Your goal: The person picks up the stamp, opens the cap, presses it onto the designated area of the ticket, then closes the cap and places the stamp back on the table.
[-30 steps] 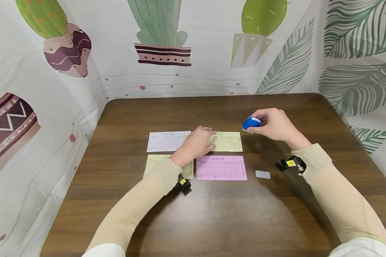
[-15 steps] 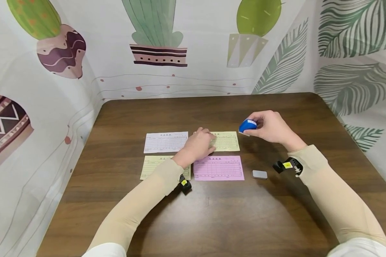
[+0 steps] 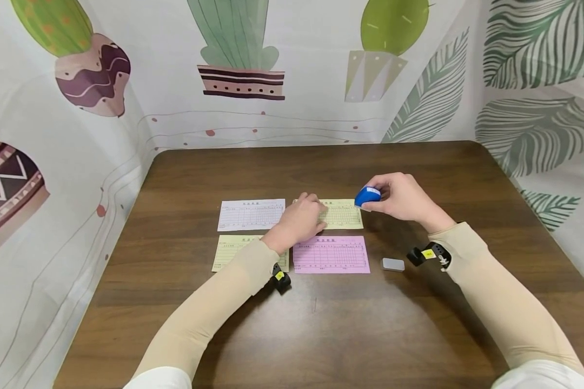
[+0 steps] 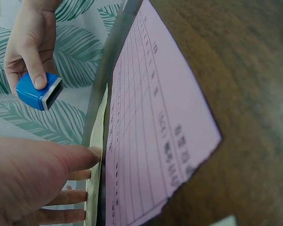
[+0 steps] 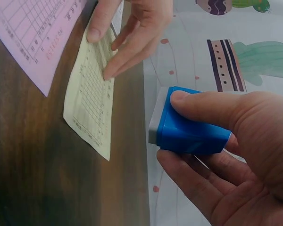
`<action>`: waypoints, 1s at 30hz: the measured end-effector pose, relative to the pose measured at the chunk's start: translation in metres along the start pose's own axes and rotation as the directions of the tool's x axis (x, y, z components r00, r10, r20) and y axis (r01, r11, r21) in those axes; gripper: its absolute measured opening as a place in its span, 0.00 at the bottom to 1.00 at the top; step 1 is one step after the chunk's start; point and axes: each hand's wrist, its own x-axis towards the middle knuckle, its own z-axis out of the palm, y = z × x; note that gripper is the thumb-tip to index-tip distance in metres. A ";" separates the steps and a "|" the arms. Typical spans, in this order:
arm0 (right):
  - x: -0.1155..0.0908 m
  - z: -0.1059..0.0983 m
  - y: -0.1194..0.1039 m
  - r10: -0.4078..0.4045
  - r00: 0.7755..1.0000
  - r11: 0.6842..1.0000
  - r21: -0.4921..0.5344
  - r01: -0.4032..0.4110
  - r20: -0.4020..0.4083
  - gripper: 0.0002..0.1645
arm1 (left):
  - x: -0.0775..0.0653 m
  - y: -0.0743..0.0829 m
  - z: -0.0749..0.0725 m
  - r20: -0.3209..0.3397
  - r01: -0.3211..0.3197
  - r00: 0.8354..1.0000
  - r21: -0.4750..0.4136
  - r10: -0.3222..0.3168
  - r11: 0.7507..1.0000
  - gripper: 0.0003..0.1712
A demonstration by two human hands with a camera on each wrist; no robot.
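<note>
My right hand [image 3: 401,197] pinches a blue stamp [image 3: 366,198] between thumb and fingers, raised above the right end of a yellow printed slip [image 3: 345,214]. In the left wrist view the stamp [image 4: 34,96] shows a dark face inside its pale rim. Straight fingers of my left hand [image 3: 299,217] rest on the left part of that same slip, hiding some of it. A pink slip [image 3: 331,255] lies just in front. Right of the pink slip sits a small grey-white cap-like block [image 3: 393,264].
A white slip [image 3: 250,215] lies at the back left of the brown table [image 3: 199,335]. Another yellow slip [image 3: 229,249], partly covered by my left forearm, is in front of it. Behind the table hangs a cloth [image 3: 311,121] printed with cactus and leaf patterns.
My right hand has carried the stamp left and slightly toward me, closer to the yellow slip's right edge. The left hand stays on the slip; the view has shifted slightly.
</note>
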 end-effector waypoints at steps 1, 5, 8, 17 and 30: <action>0.000 0.001 -0.001 -0.003 1.000 1.000 0.001 0.003 0.005 0.17 | 0.000 0.000 0.000 -0.001 -0.001 1.000 0.001 0.001 1.000 0.24; 0.000 0.008 -0.002 -0.005 0.999 1.000 0.001 0.005 0.032 0.17 | 0.000 0.000 -0.001 -0.006 -0.007 1.000 0.010 0.007 1.000 0.24; 0.000 0.012 -0.003 -0.012 0.998 1.000 0.005 0.012 0.054 0.18 | 0.001 0.000 0.000 -0.004 -0.008 1.000 0.016 0.008 1.000 0.24; 0.002 0.023 -0.003 -0.042 0.995 0.999 -0.008 0.043 0.087 0.17 | 0.000 0.000 -0.001 0.003 0.004 1.000 0.014 -0.004 1.000 0.23; 0.002 0.033 -0.003 -0.053 0.991 0.998 -0.026 0.056 0.121 0.19 | 0.000 0.000 -0.001 0.000 0.004 1.000 0.006 -0.004 1.000 0.24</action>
